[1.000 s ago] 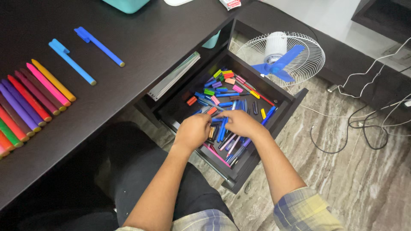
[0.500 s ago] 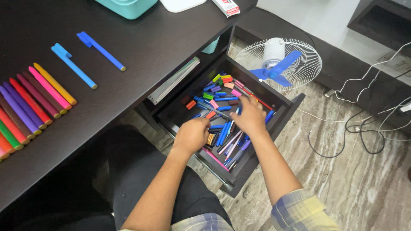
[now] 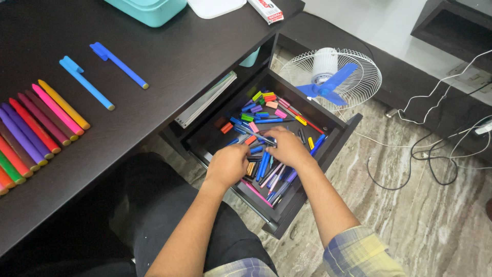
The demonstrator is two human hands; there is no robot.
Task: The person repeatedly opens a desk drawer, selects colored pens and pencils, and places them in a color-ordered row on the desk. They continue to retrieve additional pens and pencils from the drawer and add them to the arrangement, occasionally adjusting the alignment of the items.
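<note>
— So where are the hands?

— Both are down in the open drawer (image 3: pixel 335 134), which is pulled out from under the dark bench (image 3: pixel 169 56). The left hand (image 3: pixel 227 165) lies palm down over the heap of loose pens (image 3: pixel 266 164), knuckles up, fingers curled into the pile. The right hand (image 3: pixel 287 147) sits just beside it, touching it near the thumbs, also over the pens.

— Is either grip closed on something?

— I cannot tell. The fingertips of both hands are buried among the pens and caps, so whether they pinch one or merely rest on the heap is hidden.

— What is in the drawer besides?

— Mostly blue pens under the hands, with a few pink and purple ones toward the near edge. Small caps (image 3: pixel 259 100) in green, orange, pink and purple lie scattered at the far end, and a red pen (image 3: pixel 307 123) lies slantwise near the right wall.

— And up on the bench?

— Two blue pens (image 3: pixel 102 69) lie apart from the rest, side by side and slanted. At the left edge a row of coloured markers (image 3: pixel 36 128) lies packed together: orange, pink, maroon, red, purple, green. A teal box (image 3: pixel 148 10) stands at the far edge.

— Anything on the floor?

— A white fan (image 3: pixel 330 79) with blue blades stands just behind the drawer, and cables (image 3: pixel 435 154) trail across the marbled floor to its right.
</note>
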